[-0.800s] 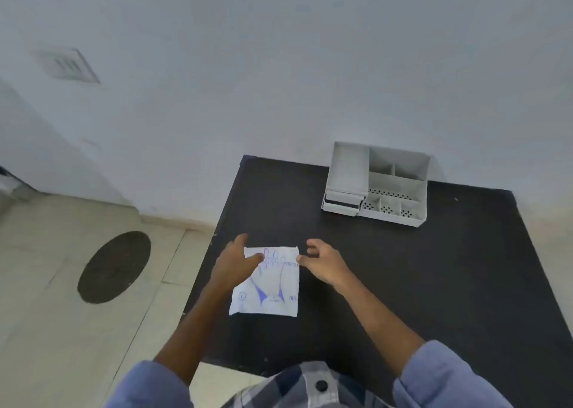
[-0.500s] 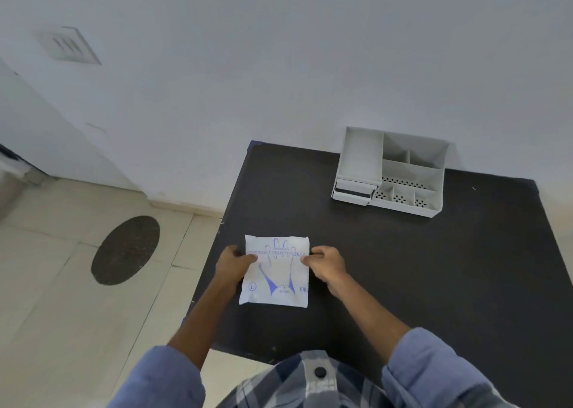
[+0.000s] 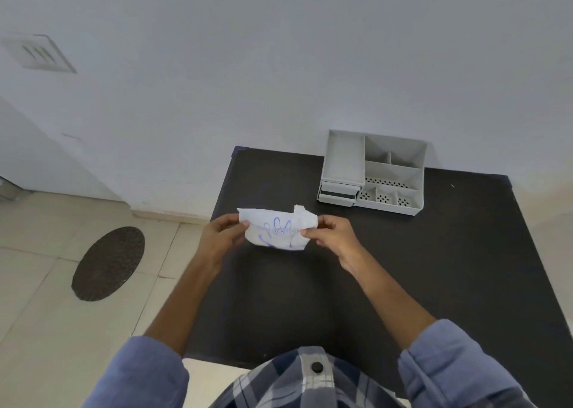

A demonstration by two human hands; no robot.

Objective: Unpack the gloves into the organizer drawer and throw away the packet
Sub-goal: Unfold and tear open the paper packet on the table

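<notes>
Both hands gripping glove packet above counter's left half: left hand pinching left end, right hand pinching right end. I judge tear-open step: pull top corner apart slowly, contents kept inside. Organizer waiting at far edge.

Counts: 2 hands, left hand and right hand. 1 glove packet between them. 1 counter. 1 grey organizer at counter's far edge. 1 dark round mat on floor, left of counter.
</notes>
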